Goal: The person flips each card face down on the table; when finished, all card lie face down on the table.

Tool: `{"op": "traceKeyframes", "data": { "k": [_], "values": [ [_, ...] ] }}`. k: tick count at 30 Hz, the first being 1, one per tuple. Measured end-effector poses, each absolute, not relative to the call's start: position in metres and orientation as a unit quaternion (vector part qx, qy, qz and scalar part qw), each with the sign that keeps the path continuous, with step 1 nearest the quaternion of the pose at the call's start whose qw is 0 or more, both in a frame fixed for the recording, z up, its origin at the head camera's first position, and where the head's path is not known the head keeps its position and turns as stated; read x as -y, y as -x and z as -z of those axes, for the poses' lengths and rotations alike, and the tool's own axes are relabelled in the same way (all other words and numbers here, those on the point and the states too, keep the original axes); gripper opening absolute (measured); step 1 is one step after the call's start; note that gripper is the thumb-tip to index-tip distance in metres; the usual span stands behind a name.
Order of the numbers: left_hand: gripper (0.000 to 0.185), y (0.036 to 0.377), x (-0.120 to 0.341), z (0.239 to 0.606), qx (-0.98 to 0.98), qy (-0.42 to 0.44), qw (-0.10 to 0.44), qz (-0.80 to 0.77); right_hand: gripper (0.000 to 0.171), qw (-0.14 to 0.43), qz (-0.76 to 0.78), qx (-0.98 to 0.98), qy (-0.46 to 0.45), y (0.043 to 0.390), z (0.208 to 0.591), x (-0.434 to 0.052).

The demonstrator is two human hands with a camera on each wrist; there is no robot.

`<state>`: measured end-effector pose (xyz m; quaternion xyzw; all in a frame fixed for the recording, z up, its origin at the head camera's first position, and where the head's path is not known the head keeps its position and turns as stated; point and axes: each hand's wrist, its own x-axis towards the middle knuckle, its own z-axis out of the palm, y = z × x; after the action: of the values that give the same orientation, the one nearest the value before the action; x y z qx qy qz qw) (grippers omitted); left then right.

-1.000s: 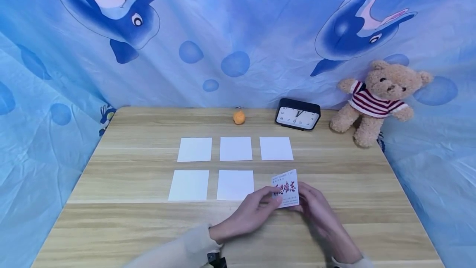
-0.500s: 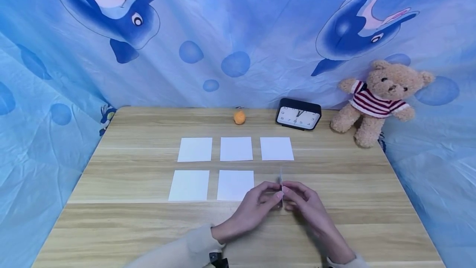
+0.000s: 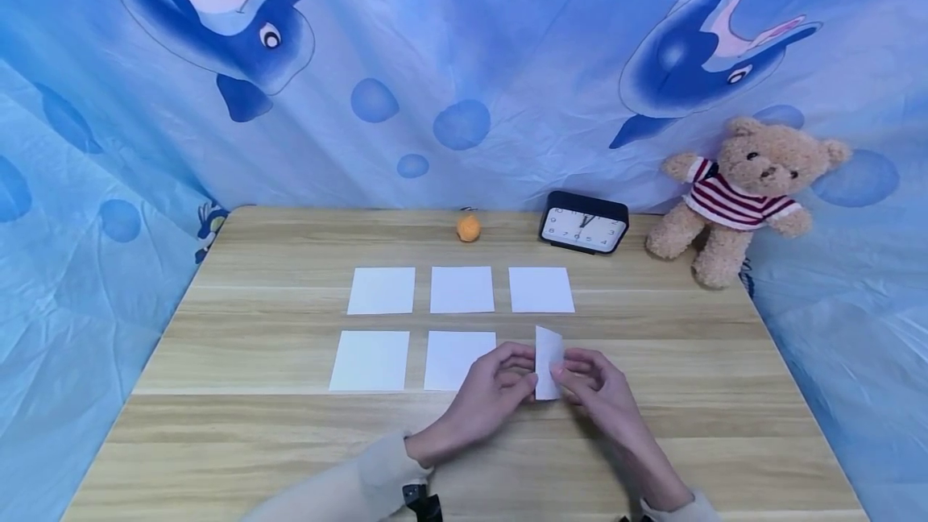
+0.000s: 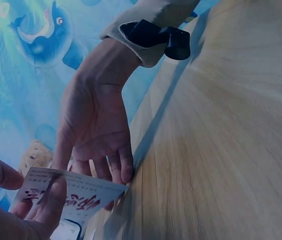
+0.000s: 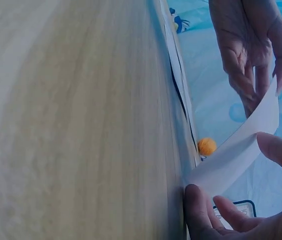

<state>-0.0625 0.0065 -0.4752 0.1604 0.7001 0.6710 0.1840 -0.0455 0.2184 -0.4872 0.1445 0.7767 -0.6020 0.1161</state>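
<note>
You are holding a small card between your 2 hands. Your left hand is pinching its left edge and your right hand is pinching its right edge. The card is standing on the desk, just beside 5 white cards.
</note>
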Motion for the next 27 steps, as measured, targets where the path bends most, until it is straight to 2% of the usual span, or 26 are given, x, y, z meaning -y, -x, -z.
{"op": "traceKeyframes", "data": {
  "k": [7, 15, 27],
  "values": [
    [0.041, 0.067, 0.000, 0.480, -0.713, -0.147, 0.155, -0.668, 0.057, 0.097, 0.577, -0.797, -0.151, 0.051, 0.487, -0.225],
    [0.053, 0.074, 0.007, 0.486, -0.755, -0.150, 0.103, -0.630, 0.045, 0.078, 0.548, -0.820, -0.143, 0.061, 0.487, -0.233],
    [0.050, 0.091, 0.004, 0.496, -0.808, -0.164, 0.070, -0.561, 0.042, 0.059, 0.502, -0.854, -0.122, 0.073, 0.486, -0.237]
  ]
}}
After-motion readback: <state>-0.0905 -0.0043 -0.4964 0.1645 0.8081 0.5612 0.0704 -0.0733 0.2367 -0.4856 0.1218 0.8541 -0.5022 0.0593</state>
